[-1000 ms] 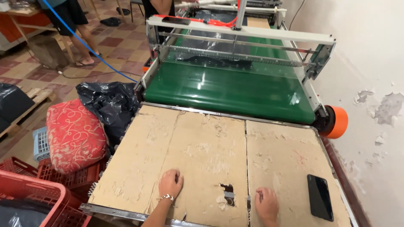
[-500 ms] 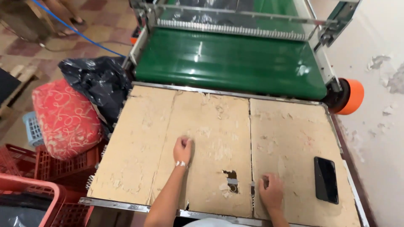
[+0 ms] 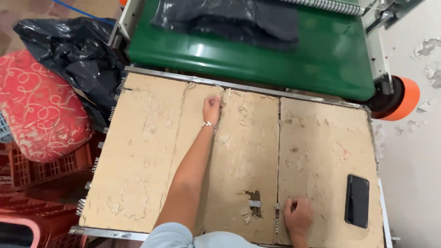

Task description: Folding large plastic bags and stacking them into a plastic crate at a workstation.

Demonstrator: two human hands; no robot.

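My left hand (image 3: 212,106) is stretched far forward over the worn cardboard table top (image 3: 147,151), its fingers curled near the far edge by the green conveyor belt (image 3: 275,55); it holds nothing that I can see. My right hand (image 3: 297,215) rests flat-knuckled on the cardboard near the front edge, beside a torn hole (image 3: 251,202). A dark plastic-wrapped bundle (image 3: 239,20) lies on the belt beyond the left hand. A black phone (image 3: 357,200) lies to the right of my right hand.
A black plastic bag (image 3: 78,59) and a red patterned cushion (image 3: 39,108) sit left of the table, over red crates (image 3: 41,170). An orange roller end (image 3: 399,98) sticks out at the right by a peeling white wall (image 3: 418,151).
My left arm has reached forward from the table's front to its far edge by the belt. The view has moved closer, and the dark bundle now lies on the near part of the belt.
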